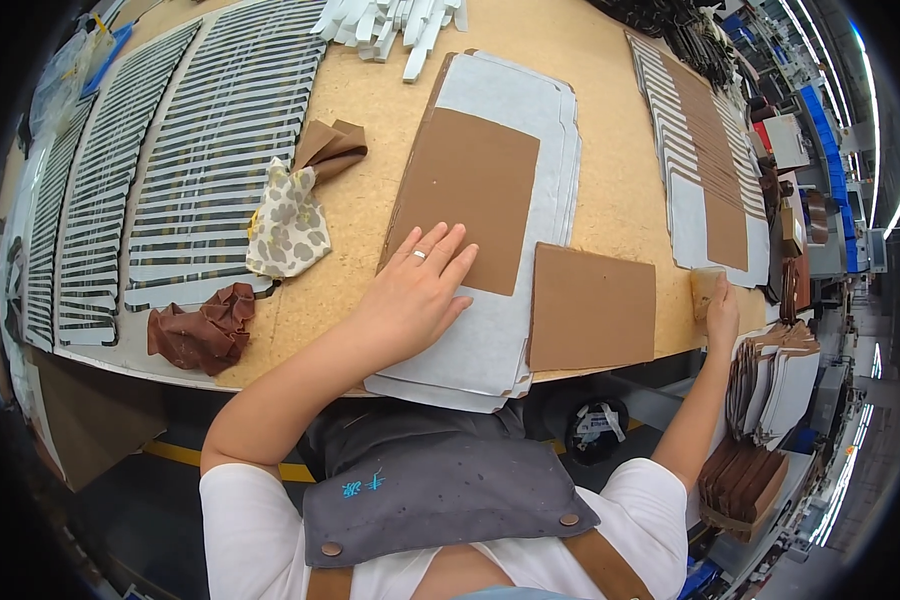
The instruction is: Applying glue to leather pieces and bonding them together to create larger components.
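The table (610, 150) spreads out ahead of both grips, and on it a stack of pale sheets (510, 90) runs under the left grip (420, 290) and beyond its fingertips, topped by a brown panel (480, 190) on which that grip rests flat, fingers spread, grasping nothing. A smaller loose brown piece (595, 310) lies between the two grips, while a spotted cloth (288, 222) sits left of the left grip, apart from it. The right grip (722, 318) is closed around a yellowish block (705, 292), beside the table's near edge.
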`<state>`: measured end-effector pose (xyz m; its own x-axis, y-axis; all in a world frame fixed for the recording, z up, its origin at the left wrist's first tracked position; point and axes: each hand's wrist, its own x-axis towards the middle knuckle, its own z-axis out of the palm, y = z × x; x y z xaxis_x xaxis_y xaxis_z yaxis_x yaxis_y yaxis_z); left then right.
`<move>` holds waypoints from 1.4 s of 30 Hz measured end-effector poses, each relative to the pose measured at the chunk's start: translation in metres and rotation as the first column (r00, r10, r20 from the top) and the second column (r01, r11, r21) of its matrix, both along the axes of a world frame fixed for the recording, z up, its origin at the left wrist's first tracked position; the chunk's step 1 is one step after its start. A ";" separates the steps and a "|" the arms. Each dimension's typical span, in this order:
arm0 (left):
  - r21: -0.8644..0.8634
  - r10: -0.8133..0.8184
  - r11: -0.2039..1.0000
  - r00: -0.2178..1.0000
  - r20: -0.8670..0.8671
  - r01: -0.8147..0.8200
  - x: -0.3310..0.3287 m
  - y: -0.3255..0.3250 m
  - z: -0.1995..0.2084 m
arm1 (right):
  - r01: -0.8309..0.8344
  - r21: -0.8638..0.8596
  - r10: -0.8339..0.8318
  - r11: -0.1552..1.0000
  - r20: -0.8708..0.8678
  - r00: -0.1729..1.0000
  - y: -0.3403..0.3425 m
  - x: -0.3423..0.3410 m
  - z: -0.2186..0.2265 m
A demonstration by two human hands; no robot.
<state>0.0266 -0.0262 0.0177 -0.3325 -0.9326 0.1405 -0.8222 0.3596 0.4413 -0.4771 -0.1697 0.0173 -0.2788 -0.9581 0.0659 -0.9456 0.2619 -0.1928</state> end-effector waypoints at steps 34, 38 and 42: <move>-0.158 0.277 0.921 0.883 -0.380 -0.357 0.069 -0.021 -0.003 | -0.177 -0.117 0.043 0.977 0.927 -0.373 -0.014 0.198 0.064; -0.180 0.124 0.964 0.930 -0.345 -0.195 0.060 -0.019 -0.009 | -0.220 -0.141 0.037 0.965 0.908 -0.418 -0.020 0.250 0.052; -0.186 0.053 0.976 0.955 -0.290 -0.111 0.052 -0.015 -0.015 | -0.181 -0.141 0.059 0.973 0.916 -0.398 -0.019 0.305 0.039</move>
<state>0.0789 -0.0411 0.0031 -0.1759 -0.8988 0.4015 -0.7045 0.3998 0.5864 -0.1724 -0.1892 0.0563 0.2246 -0.9637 -0.1447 0.5024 0.2417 -0.8302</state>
